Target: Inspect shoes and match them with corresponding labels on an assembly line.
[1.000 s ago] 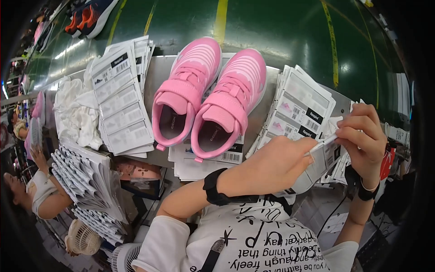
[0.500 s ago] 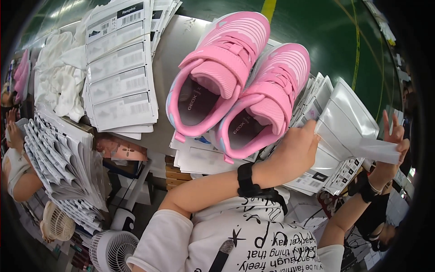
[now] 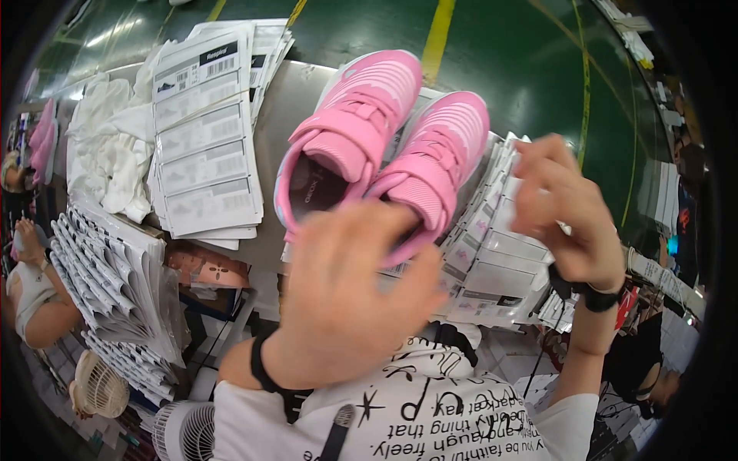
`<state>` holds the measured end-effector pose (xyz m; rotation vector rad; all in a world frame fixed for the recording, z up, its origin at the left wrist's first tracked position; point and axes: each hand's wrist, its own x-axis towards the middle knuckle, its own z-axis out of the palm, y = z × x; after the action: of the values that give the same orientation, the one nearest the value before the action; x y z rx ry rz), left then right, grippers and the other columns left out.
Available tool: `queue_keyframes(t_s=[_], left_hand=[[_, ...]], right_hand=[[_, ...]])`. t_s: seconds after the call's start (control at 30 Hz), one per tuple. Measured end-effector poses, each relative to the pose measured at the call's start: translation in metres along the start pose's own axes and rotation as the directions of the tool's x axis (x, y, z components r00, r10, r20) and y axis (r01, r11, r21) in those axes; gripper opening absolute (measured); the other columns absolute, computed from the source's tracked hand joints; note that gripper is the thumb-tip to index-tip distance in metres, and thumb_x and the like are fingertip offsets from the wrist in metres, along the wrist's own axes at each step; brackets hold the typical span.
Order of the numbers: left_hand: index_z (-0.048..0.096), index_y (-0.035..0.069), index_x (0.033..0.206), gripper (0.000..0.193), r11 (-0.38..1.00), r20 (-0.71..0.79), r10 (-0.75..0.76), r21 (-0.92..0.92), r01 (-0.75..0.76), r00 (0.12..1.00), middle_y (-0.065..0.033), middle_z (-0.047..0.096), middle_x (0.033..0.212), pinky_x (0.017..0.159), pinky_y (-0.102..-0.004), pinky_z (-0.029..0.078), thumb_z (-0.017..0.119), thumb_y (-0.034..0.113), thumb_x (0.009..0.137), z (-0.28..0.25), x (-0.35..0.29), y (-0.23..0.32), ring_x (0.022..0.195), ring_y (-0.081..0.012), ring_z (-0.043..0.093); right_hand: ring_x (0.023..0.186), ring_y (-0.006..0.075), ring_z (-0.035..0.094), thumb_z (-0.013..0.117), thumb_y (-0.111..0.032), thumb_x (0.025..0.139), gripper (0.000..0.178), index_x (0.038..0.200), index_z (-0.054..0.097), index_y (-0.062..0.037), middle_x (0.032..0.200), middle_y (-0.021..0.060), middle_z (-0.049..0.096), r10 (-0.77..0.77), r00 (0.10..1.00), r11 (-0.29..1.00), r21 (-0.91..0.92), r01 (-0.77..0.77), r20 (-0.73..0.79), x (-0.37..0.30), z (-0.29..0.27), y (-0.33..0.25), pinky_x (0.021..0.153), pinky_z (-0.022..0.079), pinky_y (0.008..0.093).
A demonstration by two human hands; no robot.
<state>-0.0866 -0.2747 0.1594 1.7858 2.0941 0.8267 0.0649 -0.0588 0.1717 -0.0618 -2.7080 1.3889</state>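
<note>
A pair of pink sports shoes, the left shoe and the right shoe, stands on the metal table, toes pointing away. My left hand is over their heel ends, fingers and thumb apart, blurred and hiding part of the openings. I cannot tell whether its fingertips touch the right shoe. My right hand is raised over the right-hand label sheets, fingers bent and smeared by motion. A small pale patch shows by its palm; what it is stays unclear.
At the left lie a banded stack of label sheets, crumpled white material and folded printed papers. Fans, including a white one, stand lower left. Another person's arm is at the far left. Green floor lies beyond the table.
My left hand has left the label sheets and moved left to the shoe heels. My right hand has moved left and inward; the translucent strip it held no longer shows. The lifted sheet lies lower.
</note>
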Motion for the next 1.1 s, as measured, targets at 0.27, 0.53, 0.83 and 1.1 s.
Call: queue_keyframes(t_s=[0.27,0.53,0.83,1.1], left_hand=[[0.060,0.012,0.103,0.053,0.886,-0.095,-0.235,0.388,0.254,0.967,-0.0226,0.043,0.123,0.103,-0.0695,0.025,0.084,0.034,0.060,0.016,-0.017,0.009,0.125,-0.0416,0.041],[0.062,0.008,0.082,0.035,0.975,-0.007,-0.141,0.171,0.140,0.990,-0.0218,0.046,0.104,0.089,-0.0720,0.031,0.081,0.028,0.061,0.028,-0.022,-0.010,0.112,-0.0390,0.041],[0.065,0.007,0.075,0.040,0.971,0.078,0.138,-0.209,-0.119,0.987,-0.0115,0.053,0.082,0.073,-0.0390,0.043,0.086,0.036,0.060,-0.048,0.021,0.024,0.085,-0.0283,0.052],[0.067,0.003,0.078,0.029,0.528,0.724,0.169,-0.640,0.558,0.669,0.0068,0.058,0.069,0.054,-0.0199,0.035,0.071,0.030,0.088,-0.016,0.097,0.053,0.062,-0.0016,0.047]], right_hand=[[0.097,0.0295,0.044,0.067,0.003,0.067,0.034,0.096,0.066,-0.0130,0.090,0.0035,0.056,-0.143,0.989,0.989,-0.040,0.142,-0.022,0.035,0.031,0.011,0.088,0.040,0.0395],[0.104,0.0306,0.045,0.078,-0.012,0.067,0.050,0.115,0.064,-0.0109,0.106,0.0080,0.054,-0.061,0.973,0.978,-0.209,0.014,-0.221,0.020,0.038,0.003,0.091,0.040,0.0405],[0.109,0.0305,0.047,0.070,-0.034,0.080,0.048,0.114,0.062,-0.0016,0.113,0.0121,0.055,0.054,0.804,0.961,-0.187,-0.203,-0.592,-0.051,0.000,-0.028,0.096,0.039,0.0386],[0.095,0.0150,0.056,0.059,-0.009,0.082,0.030,0.109,0.066,0.0005,0.101,0.0065,0.066,0.330,0.549,0.941,0.311,-0.131,-0.768,-0.158,-0.034,-0.071,0.088,0.043,0.0274]])
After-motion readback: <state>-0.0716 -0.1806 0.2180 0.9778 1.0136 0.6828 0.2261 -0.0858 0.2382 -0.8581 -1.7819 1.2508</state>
